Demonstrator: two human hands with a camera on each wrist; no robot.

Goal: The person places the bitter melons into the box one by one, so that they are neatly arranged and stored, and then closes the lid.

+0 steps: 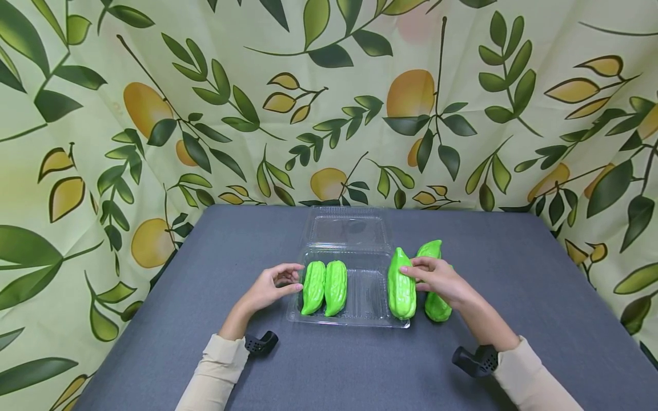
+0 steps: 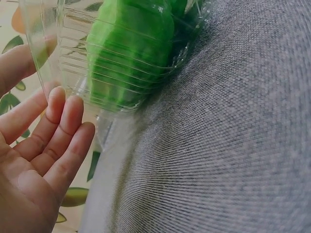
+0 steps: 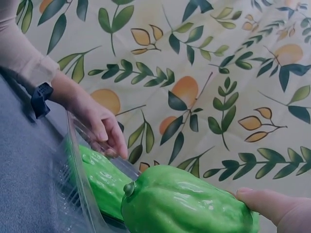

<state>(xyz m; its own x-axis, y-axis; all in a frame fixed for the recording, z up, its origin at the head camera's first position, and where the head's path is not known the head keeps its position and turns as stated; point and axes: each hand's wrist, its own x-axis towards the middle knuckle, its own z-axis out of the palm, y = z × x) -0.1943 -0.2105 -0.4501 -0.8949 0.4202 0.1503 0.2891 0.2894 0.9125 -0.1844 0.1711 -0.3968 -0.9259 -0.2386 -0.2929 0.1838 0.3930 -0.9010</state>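
My right hand (image 1: 443, 281) holds a bright green bitter melon (image 1: 401, 288) over the right side of a clear plastic container (image 1: 367, 302), thumb on its near surface. In the right wrist view the held melon's stem end and my thumb (image 3: 267, 204) show large. Two more bitter melons lie side by side in the container's left half, a left one (image 1: 313, 288) and a right one (image 1: 336, 288). At the container's left wall is my left hand (image 1: 271, 287), its fingers loosely bent and holding nothing; in the left wrist view the fingertips are right by the clear wall.
The container's clear lid (image 1: 349, 231) lies folded back behind it. Right of the container, partly hidden by my right hand, are other green bitter melons (image 1: 438, 308) on the grey cloth-covered table (image 1: 247, 240). A leaf-and-fruit patterned cloth (image 1: 329, 114) hangs behind.
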